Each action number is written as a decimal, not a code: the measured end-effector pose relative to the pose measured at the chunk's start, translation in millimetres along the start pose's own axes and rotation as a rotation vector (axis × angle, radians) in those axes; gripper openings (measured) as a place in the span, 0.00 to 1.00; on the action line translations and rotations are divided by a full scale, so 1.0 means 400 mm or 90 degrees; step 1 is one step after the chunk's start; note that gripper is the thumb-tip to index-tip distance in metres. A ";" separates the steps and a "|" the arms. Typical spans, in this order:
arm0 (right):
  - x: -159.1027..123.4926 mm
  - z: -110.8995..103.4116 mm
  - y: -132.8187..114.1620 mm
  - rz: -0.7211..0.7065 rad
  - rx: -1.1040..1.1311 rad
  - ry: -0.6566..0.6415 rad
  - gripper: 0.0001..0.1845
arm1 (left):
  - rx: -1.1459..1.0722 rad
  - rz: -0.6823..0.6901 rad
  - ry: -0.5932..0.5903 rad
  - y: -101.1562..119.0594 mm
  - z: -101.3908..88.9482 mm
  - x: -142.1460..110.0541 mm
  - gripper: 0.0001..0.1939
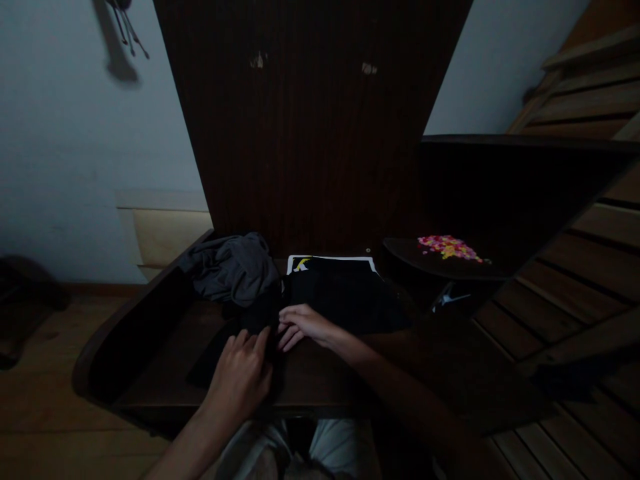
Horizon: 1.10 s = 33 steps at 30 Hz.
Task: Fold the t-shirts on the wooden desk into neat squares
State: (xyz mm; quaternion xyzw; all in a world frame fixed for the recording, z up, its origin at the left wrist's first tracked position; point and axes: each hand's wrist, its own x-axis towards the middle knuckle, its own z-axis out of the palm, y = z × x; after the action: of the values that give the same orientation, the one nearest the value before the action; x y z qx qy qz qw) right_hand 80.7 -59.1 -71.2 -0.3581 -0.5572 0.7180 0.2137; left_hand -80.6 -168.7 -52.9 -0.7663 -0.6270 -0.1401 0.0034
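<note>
Black cloth [253, 313] lies rumpled on the dark wooden desk [157, 377], left of centre, running from beside a grey cloth [233, 267] down toward the front edge. The left hand [243, 363] rests on it, back upward, fingers bent down onto the fabric; whether they pinch any of it, I cannot tell. The right hand [303, 327] is at the cloth's right side, fingers loosely curled and slightly parted, pointing left; a grip there cannot be made out in the dim light. Behind the right hand, another dark cloth [345, 303] lies spread over a white-edged sheet [333, 257]. Pink and yellow bits [450, 248] sit on a small shelf [407, 252] at the right.
</note>
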 end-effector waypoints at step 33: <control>0.206 -0.329 -0.086 -0.362 -0.589 0.385 0.11 | -0.101 -0.312 0.293 -0.384 -0.244 0.412 0.25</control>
State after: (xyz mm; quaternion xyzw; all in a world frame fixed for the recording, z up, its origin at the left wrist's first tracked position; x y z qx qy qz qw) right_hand 122.8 94.3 -77.2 -0.4385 -0.7991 0.1840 0.3678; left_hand -220.2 4.9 50.6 -0.5393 -0.7624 -0.3540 0.0516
